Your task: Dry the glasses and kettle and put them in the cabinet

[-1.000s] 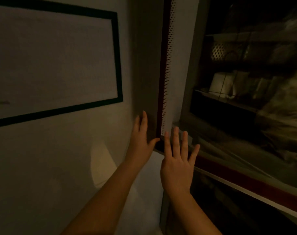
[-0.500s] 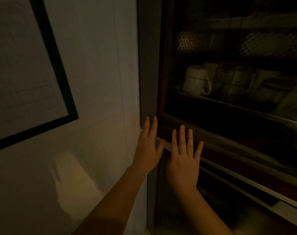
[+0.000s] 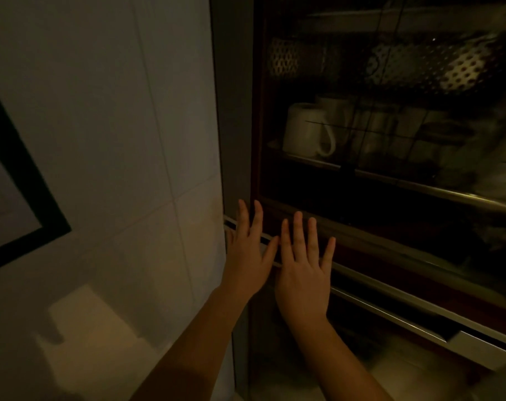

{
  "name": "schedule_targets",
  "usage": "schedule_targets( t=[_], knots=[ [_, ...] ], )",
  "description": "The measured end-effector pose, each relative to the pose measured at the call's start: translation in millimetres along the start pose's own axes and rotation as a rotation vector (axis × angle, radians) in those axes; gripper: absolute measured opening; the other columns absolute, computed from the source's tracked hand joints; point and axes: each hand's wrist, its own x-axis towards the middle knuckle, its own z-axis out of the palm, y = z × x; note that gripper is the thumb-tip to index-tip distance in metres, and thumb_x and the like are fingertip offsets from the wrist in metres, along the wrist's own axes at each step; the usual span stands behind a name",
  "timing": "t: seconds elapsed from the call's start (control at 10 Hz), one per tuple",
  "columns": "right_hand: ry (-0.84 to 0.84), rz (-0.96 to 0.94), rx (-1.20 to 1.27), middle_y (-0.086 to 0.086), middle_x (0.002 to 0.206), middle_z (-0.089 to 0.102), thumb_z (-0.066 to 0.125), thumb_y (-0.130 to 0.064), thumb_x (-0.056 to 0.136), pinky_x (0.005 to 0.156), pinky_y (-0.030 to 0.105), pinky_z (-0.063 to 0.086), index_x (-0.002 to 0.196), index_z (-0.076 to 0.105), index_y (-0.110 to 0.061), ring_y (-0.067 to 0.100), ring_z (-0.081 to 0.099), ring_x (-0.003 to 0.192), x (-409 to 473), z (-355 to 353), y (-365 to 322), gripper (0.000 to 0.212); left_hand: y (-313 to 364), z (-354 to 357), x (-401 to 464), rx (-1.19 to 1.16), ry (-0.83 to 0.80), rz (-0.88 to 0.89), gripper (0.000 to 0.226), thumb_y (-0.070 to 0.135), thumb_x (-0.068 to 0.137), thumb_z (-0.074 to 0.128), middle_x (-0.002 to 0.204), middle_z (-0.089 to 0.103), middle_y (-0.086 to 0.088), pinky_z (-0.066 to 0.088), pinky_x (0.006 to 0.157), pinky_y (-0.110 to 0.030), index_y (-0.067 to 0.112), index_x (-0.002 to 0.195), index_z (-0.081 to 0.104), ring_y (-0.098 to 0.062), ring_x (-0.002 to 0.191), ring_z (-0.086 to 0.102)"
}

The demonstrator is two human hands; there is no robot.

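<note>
While the light is dim, we hold both hands flat and empty, fingers spread, at the lower edge of the cabinet (image 3: 390, 233). Our left hand (image 3: 247, 256) lies over the pale rail at the frame's corner beside the tiled wall (image 3: 116, 140); our right hand (image 3: 304, 270) sits just beside it. Behind the glass door, 1 white mug (image 3: 304, 131) stands on a shelf; the glasses and kettle we cannot make out.
</note>
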Motion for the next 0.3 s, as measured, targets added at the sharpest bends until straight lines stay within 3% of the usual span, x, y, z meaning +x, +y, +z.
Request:
schedule_targets(
  t=[0.3],
  knots=[
    [0.123,-0.019,0.208,0.013,0.157,0.016,0.052,-0.015,0.083,0.118,0.051,0.005,0.148,0.03,-0.013,0.029,0.003,0.146,1,-11,-15,0.068,-3,-35,-15,0.087,0.105,0.034,0.066,0.047,0.098,0.038,0.162,-0.001,-0.002,0.003,0.119,-0.044,0.035,0.149,-0.001,-0.014,0.148,-0.002]
  ],
)
